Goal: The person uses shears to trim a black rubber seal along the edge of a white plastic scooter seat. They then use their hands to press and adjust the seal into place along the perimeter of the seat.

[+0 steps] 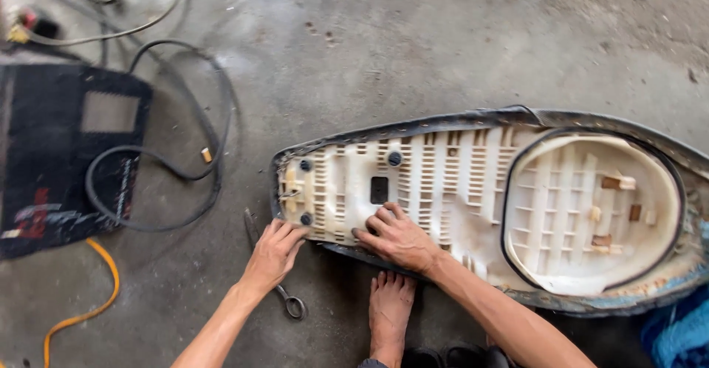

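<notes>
Both palm-down: left hand (272,253) at seat base (473,191) edge, right hand (395,236) flat on it.

Seat base (458,183) matt cream plastic, grimy; floor (413,50) rough concrete

One head-worn camera, your only view, looking steeply down from above you, close enough to frame your forearms, the concrete floor (413,50) filling the frame edge to edge

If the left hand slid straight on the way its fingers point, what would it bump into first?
The left hand points up and to the right, and already touches the front corner of the upturned seat base. Going on, it would likely meet the black rubber stopper there.
</notes>
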